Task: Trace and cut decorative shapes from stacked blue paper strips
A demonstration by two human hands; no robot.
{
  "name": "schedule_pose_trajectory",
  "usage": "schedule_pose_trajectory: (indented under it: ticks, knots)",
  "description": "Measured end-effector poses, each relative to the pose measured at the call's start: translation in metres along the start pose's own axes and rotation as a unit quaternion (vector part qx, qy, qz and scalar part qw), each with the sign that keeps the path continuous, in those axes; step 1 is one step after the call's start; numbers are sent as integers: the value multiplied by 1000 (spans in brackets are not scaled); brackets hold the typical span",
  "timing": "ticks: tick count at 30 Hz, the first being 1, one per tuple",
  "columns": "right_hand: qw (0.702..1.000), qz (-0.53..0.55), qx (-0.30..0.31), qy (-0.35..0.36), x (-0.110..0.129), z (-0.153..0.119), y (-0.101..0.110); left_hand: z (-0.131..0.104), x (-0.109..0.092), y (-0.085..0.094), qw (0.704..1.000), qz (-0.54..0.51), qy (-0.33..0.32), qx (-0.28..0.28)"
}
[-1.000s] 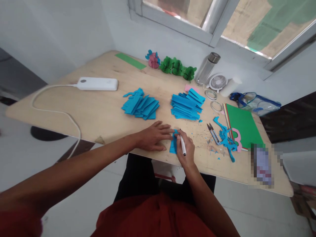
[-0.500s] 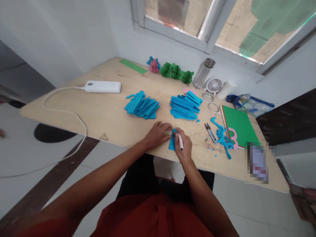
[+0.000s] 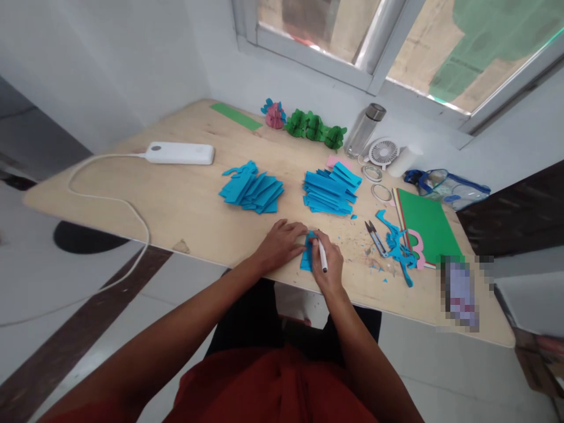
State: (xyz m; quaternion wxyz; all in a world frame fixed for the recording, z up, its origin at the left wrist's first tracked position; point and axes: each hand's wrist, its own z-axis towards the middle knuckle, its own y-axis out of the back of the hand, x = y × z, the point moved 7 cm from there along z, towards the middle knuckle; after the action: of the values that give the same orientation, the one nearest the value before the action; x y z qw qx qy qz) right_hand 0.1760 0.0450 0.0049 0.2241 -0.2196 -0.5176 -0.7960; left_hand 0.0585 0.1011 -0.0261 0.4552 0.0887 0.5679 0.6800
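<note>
My right hand is closed around a white marker, whose dark end points toward me. Under it lies a small blue paper piece near the table's front edge. My left hand rests beside this paper with its fingers spread and fingertips at the paper's left edge. Beyond my hands are two heaps of blue paper strips, a left heap and a right heap. The marker's writing tip is hidden by my fingers.
Small snips, blue paper scraps, a pink cutout and green sheets lie right. A bottle, fan and green paper shapes stand behind. A white power bank with cable is left.
The view has shifted slightly. Both hands stay at the blue paper, with the marker still in my right hand.
</note>
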Motion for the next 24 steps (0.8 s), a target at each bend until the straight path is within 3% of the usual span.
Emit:
schedule_pose_trajectory:
  ticks: [5,10,13,17,24]
  knots:
    - [991,126,-12,-34,-8,1,2,-1,0,2,1000,2,7,1]
    - [964,239,-68,-93,-23,4,9,-1,-1,5,1000,-11,5,7]
    - [952,275,-59,-121,-29,7,4,-1,-1,6,1000,-19,8,13]
    - [948,285,-43,-136,-30,8,-2,0,0,4,1000,-19,6,15]
    - [967,231,-26,-107,-23,10,-3,-2,3,1,1000,-14,7,5]
